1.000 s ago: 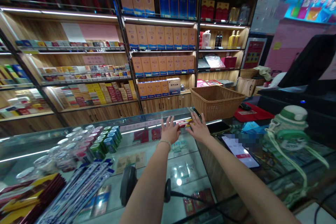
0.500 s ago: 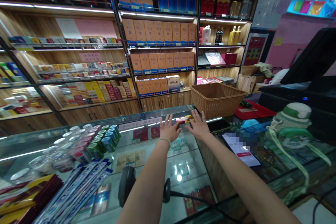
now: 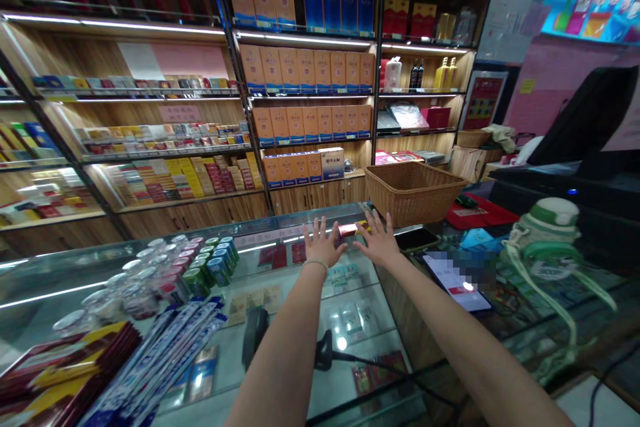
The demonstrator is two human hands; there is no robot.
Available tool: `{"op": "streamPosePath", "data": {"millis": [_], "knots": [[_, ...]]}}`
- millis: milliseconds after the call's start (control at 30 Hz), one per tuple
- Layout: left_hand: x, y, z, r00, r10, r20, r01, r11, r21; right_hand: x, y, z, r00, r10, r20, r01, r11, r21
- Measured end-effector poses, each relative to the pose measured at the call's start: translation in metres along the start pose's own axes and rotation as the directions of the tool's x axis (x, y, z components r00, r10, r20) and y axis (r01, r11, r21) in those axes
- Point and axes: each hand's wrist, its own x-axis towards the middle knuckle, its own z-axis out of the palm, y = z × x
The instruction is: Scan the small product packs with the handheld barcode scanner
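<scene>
Both arms reach forward over a glass display counter. My left hand is open, fingers spread, palm down, with a thin bracelet at the wrist. My right hand is also open with its fingers apart, just to the right. Between and beyond the hands lies a small red and yellow packet, partly hidden by them. Whether any fingertip touches it I cannot tell. Neither hand grips anything. Below my left forearm stands a black handheld scanner, partly covered by the arm.
A wicker basket stands beyond my right hand, near a black phone, a lit tablet and a green-lidded bottle. At left are rows of small jars, blue-white sticks and maroon-yellow packets. Stocked shelves line the wall.
The view has shifted slightly, so the counter goods appear a little further right. Both hands stay spread in nearly the same place around the packet.
</scene>
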Motion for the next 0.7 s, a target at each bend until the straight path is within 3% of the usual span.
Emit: {"op": "streamPosePath", "data": {"millis": [300, 500, 700], "knots": [[-0.025, -0.019, -0.023, 1.0, -0.016, -0.007, 0.016, 1.0, 0.01, -0.005, -0.034, -0.025, 0.999, -0.024, -0.034, 0.024, 1.0, 0.019], [-0.043, -0.044, -0.053, 0.999, -0.028, -0.042, 0.029, 0.999, 0.022, -0.006, -0.07, -0.044, 0.994, -0.041, -0.105, 0.047, 0.997, 0.055], [-0.078, -0.081, -0.08, 0.983, -0.005, -0.186, 0.018, 0.998, 0.067, -0.007, -0.111, -0.06, 0.979, -0.067, -0.191, 0.084, 0.993, 0.081]]}}
